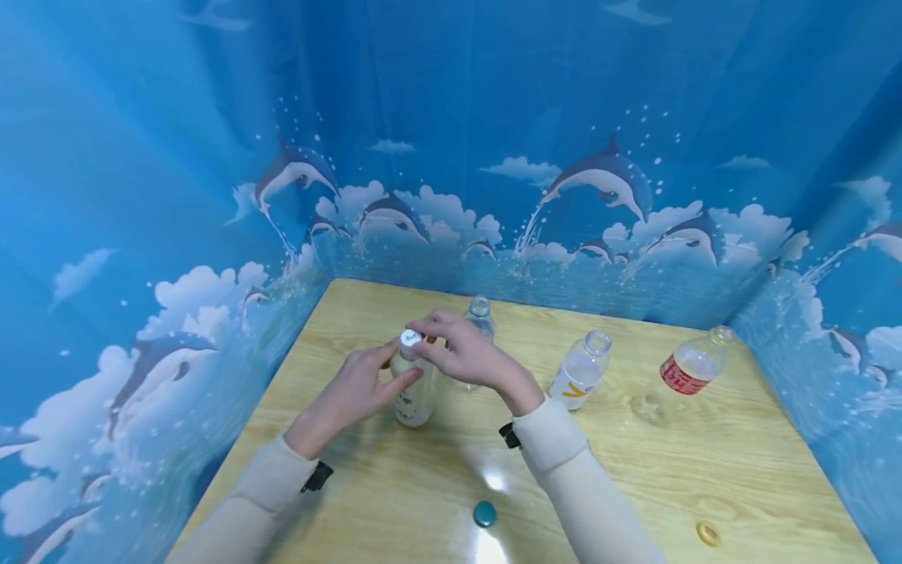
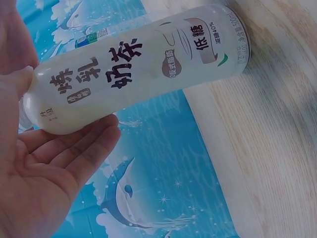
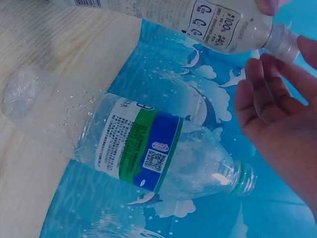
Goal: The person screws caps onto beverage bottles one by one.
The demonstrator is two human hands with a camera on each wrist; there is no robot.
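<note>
A milk tea bottle (image 2: 148,59) with a pale label stands upright on the table's left part. Around its shoulder, just below the neck, my left hand (image 1: 355,384) grips it with thumb and fingers. My right hand (image 1: 461,348) pinches the white cap (image 1: 410,338) at the top of this bottle. In the right wrist view, the cap sits on the bottle neck between the thumb and fingers. Close behind my right hand is a clear uncapped bottle (image 3: 203,158) with a green and blue label, partly hidden in the head view.
To the right stand an uncapped bottle with a white label (image 1: 581,372) and an uncapped bottle with a red label (image 1: 694,364). A green cap (image 1: 485,514) and a yellow-orange cap (image 1: 708,533) lie near the front. A dolphin-print curtain (image 1: 451,157) surrounds the wooden table (image 1: 599,478).
</note>
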